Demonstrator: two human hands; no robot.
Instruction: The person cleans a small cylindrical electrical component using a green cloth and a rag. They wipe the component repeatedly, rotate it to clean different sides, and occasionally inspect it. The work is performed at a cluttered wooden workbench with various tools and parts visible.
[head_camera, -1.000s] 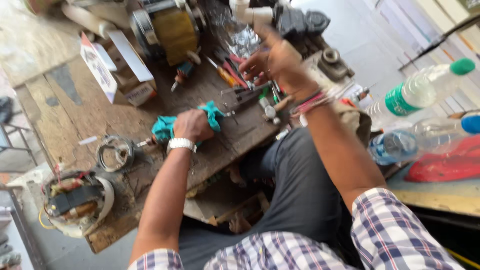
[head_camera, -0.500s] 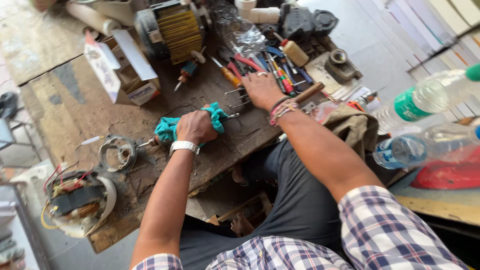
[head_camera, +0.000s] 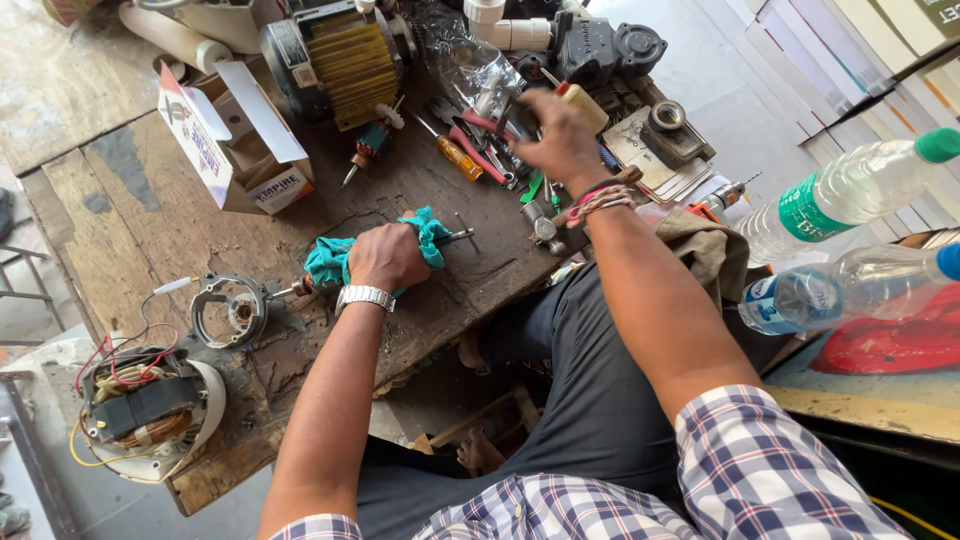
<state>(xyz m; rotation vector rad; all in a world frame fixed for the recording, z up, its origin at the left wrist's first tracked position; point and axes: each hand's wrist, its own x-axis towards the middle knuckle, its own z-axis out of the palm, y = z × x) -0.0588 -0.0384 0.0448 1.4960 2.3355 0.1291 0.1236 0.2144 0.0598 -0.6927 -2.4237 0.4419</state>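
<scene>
worktop (head_camera: 130, 220): scarred wood, crowded | yellow-wound motor (head_camera: 340, 60) and cardboard box (head_camera: 235, 150) at the back | left hand (head_camera: 385, 258): fingers closed tight around teal rag (head_camera: 330, 262) wrapping the armature, pinning it flat near my edge | right hand (head_camera: 555, 135): over the tool pile (head_camera: 480, 140), fingers curled, can't tell if gripping | screwdrivers crowd that reach

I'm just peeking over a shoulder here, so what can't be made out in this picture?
- Head view: the part under the teal cloth is wrapped and covered by the left hand; only shaft ends show.
- What the right hand touches in the tool pile is hidden by the hand, which is blurred.
- The yellow-finned motor is cut off by the top edge.
</scene>
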